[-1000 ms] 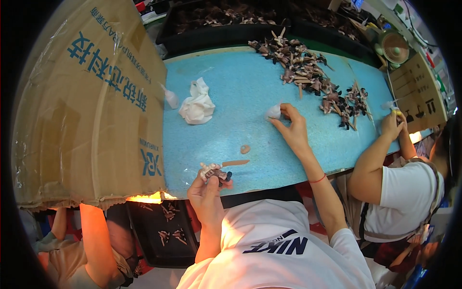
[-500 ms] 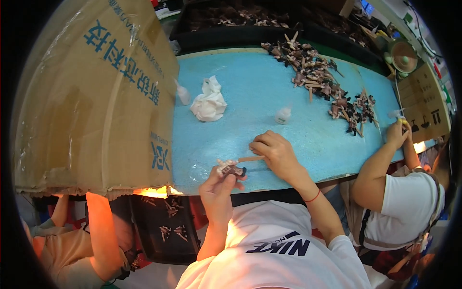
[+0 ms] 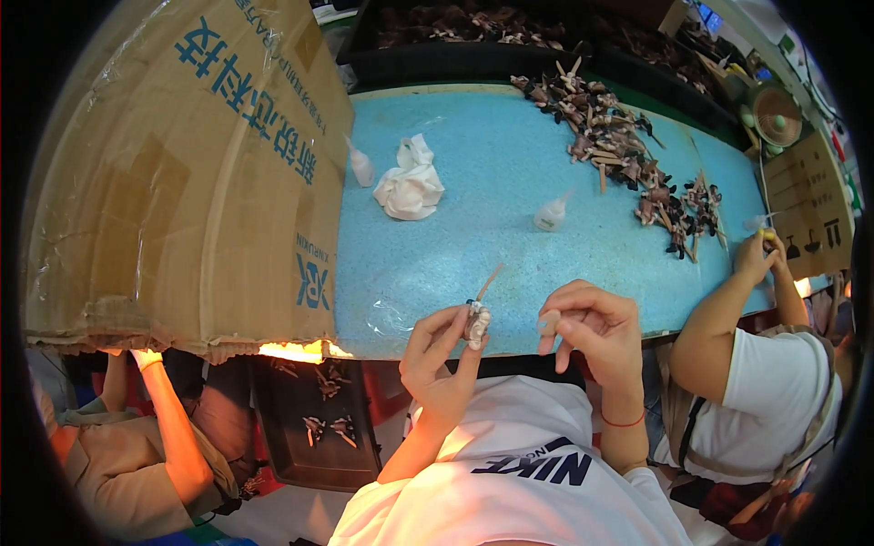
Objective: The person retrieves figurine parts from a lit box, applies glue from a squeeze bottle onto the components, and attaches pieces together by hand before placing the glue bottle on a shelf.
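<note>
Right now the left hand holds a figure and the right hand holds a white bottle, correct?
No: the head view shows the right hand holding a small pale piece; the nearest bottle is on the tabletop. The left hand holds a figure.

Orange light (image 3: 291,350) glares beneath the carton (image 3: 182,200) — straight edges bow toward a black rim.

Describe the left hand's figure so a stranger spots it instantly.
Find the blue tabletop, then the left hand at its near edge. It holds a small figure with a tan strip jutting beyond; unlike the piled figures farther back, this one is held.
</note>
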A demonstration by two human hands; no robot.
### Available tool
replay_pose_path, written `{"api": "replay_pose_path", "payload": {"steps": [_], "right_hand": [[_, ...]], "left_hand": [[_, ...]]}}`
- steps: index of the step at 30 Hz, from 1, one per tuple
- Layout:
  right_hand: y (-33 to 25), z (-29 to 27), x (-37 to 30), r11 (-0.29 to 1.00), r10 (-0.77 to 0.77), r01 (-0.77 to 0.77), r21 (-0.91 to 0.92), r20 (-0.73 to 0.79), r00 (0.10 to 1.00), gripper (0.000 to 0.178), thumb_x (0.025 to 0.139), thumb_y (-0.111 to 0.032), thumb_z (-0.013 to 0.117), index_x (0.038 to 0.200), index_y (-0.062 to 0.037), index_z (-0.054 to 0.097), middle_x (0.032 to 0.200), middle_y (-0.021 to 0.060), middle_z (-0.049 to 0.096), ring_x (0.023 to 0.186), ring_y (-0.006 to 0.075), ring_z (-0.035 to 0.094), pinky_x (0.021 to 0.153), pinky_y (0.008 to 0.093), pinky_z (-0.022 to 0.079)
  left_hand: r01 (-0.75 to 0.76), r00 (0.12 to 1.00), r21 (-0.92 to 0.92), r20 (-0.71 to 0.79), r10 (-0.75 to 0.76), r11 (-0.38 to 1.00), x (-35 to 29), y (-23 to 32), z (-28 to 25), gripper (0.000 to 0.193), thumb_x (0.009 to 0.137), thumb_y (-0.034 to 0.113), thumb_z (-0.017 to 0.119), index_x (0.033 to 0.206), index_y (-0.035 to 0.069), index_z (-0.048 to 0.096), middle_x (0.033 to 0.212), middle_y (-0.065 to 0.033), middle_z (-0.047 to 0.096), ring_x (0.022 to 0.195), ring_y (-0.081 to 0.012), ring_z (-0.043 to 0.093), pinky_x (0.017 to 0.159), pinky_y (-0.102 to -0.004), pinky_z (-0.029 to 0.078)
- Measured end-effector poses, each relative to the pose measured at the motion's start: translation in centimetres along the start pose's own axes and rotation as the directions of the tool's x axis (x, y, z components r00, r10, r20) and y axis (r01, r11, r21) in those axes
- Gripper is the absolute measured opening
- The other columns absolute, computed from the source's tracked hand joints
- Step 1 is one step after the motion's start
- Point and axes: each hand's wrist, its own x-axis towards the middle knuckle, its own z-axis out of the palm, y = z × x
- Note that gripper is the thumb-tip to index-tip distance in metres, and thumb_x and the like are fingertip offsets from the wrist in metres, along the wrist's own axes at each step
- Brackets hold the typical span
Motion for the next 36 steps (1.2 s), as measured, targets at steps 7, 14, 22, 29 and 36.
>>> {"api": "replay_pose_path", "payload": {"steps": [7, 14, 22, 29, 36], "right_hand": [[-0.3, 1.6, -1.0, 0.988, 0.053, -0.071, 0.135, 0.135, 0.989, 0.018, 0.079, 0.006, 0.055, 0.097, 0.0081, 0.056, 0.088, 0.0136, 0.06, 0.073, 0.0188, 0.063, 0.048, 0.021, 0.05], [0.0, 2.1, -1.1, 0.972, 0.146, -0.166, 0.168, 0.124, 0.981, 0.016, 0.081, 0.003, 0.056, 0.096, 0.0075, 0.054, 0.085, 0.0142, 0.061, 0.072, 0.0174, 0.063, 0.048, 0.0215, 0.05], [0.4, 1.8, -0.5, 0.946, 0.242, -0.268, 0.182, 0.152, 0.958, 0.017, 0.079, 0.002, 0.058, 0.094, 0.0059, 0.051, 0.081, 0.0121, 0.06, 0.067, 0.0162, 0.061, 0.048, 0.0227, 0.051], [0.0, 1.7, 0.2, 0.946, 0.251, -0.277, 0.17, 0.158, 0.955, 0.023, 0.076, 0.005, 0.061, 0.092, 0.0029, 0.046, 0.08, 0.0098, 0.054, 0.063, 0.0151, 0.06, 0.049, 0.0234, 0.052], [0.3, 1.8, 0.0, 0.957, 0.23, -0.247, 0.15, 0.124, 0.965, 0.021, 0.076, 0.005, 0.061, 0.09, 0.0024, 0.045, 0.08, 0.0099, 0.054, 0.064, 0.0157, 0.061, 0.052, 0.0231, 0.053]], "left_hand": [[-0.219, 0.974, 0.229, 0.0, 0.224, 0.949, -0.2, 0.3, 0.0, 0.04, 0.064, -0.012, 0.062, 0.101, 0.0, 0.063, 0.097, -0.0119, 0.059, 0.081, -0.0197, 0.061, 0.067, -0.0263, 0.051], [-0.254, 0.967, 0.259, 0.045, 0.251, 0.932, -0.3, 1.1, -0.2, 0.043, 0.061, -0.015, 0.061, 0.101, 0.0, 0.063, 0.098, -0.0146, 0.057, 0.085, -0.0224, 0.059, 0.071, -0.0277, 0.049], [-0.278, 0.961, 0.263, 0.075, 0.268, 0.924, -0.1, 1.3, -0.3, 0.043, 0.06, -0.014, 0.061, 0.1, -0.001, 0.063, 0.098, -0.0129, 0.058, 0.085, -0.0216, 0.058, 0.07, -0.0266, 0.048], [-0.289, 0.957, 0.295, 0.119, 0.265, 0.911, 0.2, 1.7, -0.5, 0.037, 0.063, -0.012, 0.063, 0.099, -0.003, 0.062, 0.094, -0.0124, 0.058, 0.08, -0.0254, 0.06, 0.067, -0.0299, 0.05], [-0.285, 0.959, 0.262, 0.09, 0.27, 0.922, 0.4, 1.6, -0.4, 0.042, 0.059, -0.015, 0.061, 0.098, -0.002, 0.064, 0.094, -0.0128, 0.058, 0.083, -0.0222, 0.058, 0.067, -0.0268, 0.047]]}}
